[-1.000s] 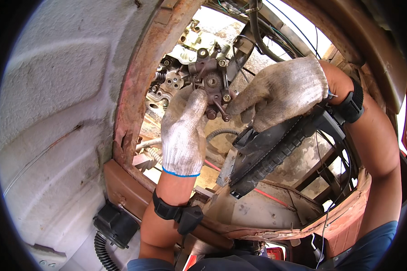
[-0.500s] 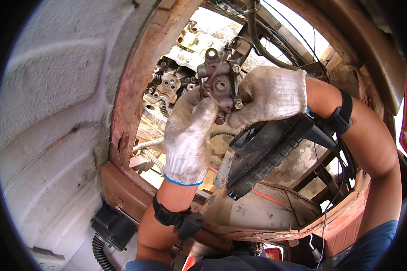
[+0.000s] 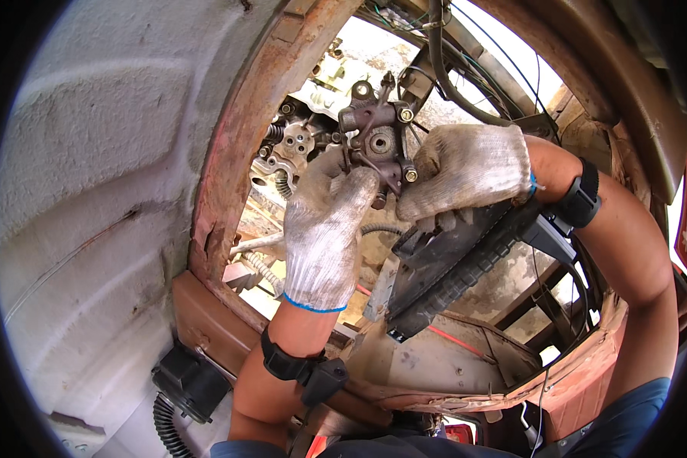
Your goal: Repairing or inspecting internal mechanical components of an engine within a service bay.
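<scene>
A dark, greasy metal casting (image 3: 378, 141) with a round hole in its middle and bolts along its right side is held up over the engine bay. My left hand (image 3: 324, 221), in a dirty white knit glove, grips its lower left part, the thumb lying across the lower edge. Close against the casting's right side is my right hand (image 3: 469, 169), gloved alike. Its fingers are curled beside the lower bolt (image 3: 410, 174); whether anything is between them is hidden.
A rusty frame (image 3: 233, 145) rings the opening. Below the casting to the left lies the engine (image 3: 286, 141). Under my right hand slants a black radiator (image 3: 466, 259). Hoses and wires (image 3: 466, 84) run along the top right. A black motor housing (image 3: 191, 382) sits lower left.
My right hand has shifted slightly right and down, and its lower fingers now show curled beneath it. The casting and my left hand appear a little farther right in the picture.
</scene>
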### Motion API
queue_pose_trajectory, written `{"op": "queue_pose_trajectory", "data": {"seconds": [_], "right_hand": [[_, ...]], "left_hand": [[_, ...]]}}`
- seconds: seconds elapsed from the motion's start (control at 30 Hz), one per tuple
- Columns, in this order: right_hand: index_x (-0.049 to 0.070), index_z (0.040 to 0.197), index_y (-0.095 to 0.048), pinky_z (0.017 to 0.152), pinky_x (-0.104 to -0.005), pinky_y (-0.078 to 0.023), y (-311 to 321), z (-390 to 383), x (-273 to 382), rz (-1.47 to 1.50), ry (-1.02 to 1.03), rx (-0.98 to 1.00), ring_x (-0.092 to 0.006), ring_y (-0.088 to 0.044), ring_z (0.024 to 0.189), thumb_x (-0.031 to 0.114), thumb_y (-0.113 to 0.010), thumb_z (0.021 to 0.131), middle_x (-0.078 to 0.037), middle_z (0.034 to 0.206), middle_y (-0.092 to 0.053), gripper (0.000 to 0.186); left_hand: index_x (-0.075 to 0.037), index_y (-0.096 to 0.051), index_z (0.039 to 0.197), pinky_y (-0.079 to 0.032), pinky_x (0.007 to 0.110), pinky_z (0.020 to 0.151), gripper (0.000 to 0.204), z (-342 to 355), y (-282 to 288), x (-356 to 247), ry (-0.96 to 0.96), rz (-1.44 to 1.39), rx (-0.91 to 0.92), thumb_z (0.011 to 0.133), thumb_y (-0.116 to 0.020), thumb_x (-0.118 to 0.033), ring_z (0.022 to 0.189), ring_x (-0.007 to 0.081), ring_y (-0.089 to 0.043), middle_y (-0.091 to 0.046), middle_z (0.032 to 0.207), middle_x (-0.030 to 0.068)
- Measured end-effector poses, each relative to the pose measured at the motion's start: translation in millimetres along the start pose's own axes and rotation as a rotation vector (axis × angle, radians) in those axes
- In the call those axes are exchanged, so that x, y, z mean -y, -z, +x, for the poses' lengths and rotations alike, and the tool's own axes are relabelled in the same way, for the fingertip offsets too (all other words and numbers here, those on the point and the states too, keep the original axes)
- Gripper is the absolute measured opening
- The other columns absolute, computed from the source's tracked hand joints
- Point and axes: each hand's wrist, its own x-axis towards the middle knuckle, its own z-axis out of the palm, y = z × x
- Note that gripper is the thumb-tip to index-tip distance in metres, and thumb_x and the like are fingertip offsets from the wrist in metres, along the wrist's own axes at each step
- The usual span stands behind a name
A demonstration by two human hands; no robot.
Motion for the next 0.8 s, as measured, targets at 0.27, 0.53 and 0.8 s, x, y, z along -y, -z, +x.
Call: {"op": "queue_pose_trajectory", "data": {"seconds": [0.27, 0.53, 0.8], "right_hand": [[0.0, 0.084, -0.077, 0.063, -0.0372, -0.054, 5.5, -1.4, -0.5, -0.345, 0.008, -0.142, -0.021, -0.069, 0.066, 0.066, -0.072, 0.084, -0.013, 0.069, -0.07, 0.066], [-0.004, 0.121, -0.069, 0.077, -0.0356, -0.058, 13.8, 7.7, -10.9, 0.059, 0.221, -0.414, -0.0185, -0.071, 0.083, 0.067, -0.055, 0.097, -0.012, 0.088, -0.072, 0.076], [0.001, 0.129, -0.069, 0.073, -0.0311, -0.057, 8.2, -1.7, -13.8, -0.008, 0.254, -0.158, -0.0165, -0.069, 0.08, 0.043, -0.066, 0.096, -0.011, 0.1, -0.075, 0.053]], "left_hand": [[0.009, -0.048, 0.139, -0.051, 0.039, 0.101, 0.043, -2.9, -0.3, -1.7, 0.076, -0.021, 0.031, 0.102, -0.061, -0.009, 0.112, 0.0238, -0.064, -0.064, 0.125, 0.0166], [0.005, -0.059, 0.13, -0.051, 0.027, 0.081, 0.032, 3.5, 8.9, 5.5, 0.163, -0.059, -0.037, 0.102, -0.062, -0.011, 0.095, 0.012, -0.064, -0.07, 0.108, 0.0076], [0.007, -0.06, 0.13, -0.05, 0.03, 0.082, 0.035, 9.8, 17.5, -6.9, 0.265, 0.268, 0.147, 0.101, -0.063, -0.011, 0.089, 0.016, -0.063, -0.068, 0.102, 0.0089]]}}
